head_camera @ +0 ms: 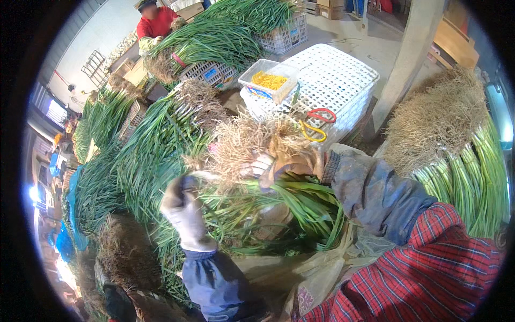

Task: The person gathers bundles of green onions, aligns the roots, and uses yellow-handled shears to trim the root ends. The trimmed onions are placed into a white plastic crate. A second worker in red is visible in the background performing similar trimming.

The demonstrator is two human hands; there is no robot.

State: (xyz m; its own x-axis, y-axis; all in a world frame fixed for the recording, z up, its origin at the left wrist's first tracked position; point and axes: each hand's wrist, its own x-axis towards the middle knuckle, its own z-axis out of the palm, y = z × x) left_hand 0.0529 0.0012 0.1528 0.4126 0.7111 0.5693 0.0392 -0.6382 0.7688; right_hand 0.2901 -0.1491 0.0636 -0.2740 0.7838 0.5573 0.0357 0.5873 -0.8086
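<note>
My right hand [287,165], in a brown-stained glove, is closed around a bunch of green garlic or similar allium plants [310,197]. Their leaves trail below the fist, while pale dry roots [237,141] spread out above and beside it. To the left of those roots is my left hand [183,191], gloved and blurred by motion; its fingers are partly hidden, so I cannot tell whether they grip anything. Scissors with one red and one yellow handle [318,124] lie just beyond my right hand, at the near edge of a white perforated plastic crate [334,76].
A clear tub [277,94] of yellow rubber bands [268,80] rests on the white crate. Rooted bundles [442,116] stand at right beside a post [410,64]. Leafy heaps [157,133] fill the left. A person in red [155,26] handles bundles over grey crates [209,72].
</note>
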